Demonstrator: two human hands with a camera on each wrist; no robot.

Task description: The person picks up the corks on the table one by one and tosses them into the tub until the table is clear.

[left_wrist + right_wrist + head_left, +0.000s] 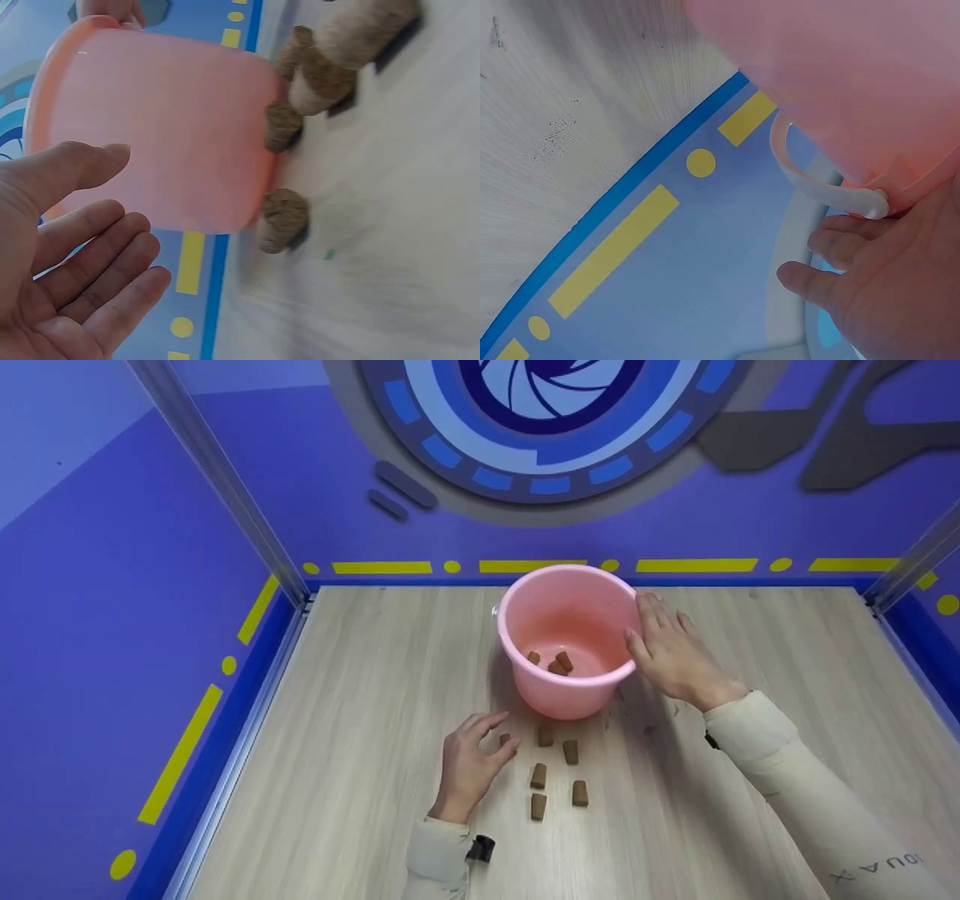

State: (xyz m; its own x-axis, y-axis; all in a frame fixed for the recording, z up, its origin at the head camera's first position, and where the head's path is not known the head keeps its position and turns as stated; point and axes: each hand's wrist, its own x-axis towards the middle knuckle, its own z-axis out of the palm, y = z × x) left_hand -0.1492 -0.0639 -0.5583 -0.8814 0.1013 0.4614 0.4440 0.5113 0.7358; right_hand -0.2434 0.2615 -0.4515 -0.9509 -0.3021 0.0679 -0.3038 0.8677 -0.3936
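A pink bucket (562, 697) stands upright on the table, with 3 brown corks (564, 661) visible on its floor. My right hand (679, 664) holds the bucket's right rim, thumb over the edge and the other fingers outside. My left hand (471, 761) hovers low at the bucket's near left, thumb and fingers spread apart. A cork (505, 740) shows in the gap between them, and the left wrist view has nothing in the palm (67, 322). Several more corks (539, 776) stand on the table in front of the bucket.
A white handle (832, 196) hangs at the bucket's rim. Behind the wooden table (360, 697) rises a blue printed wall (675, 532) with yellow marks. Metal posts (225, 487) frame the corners.
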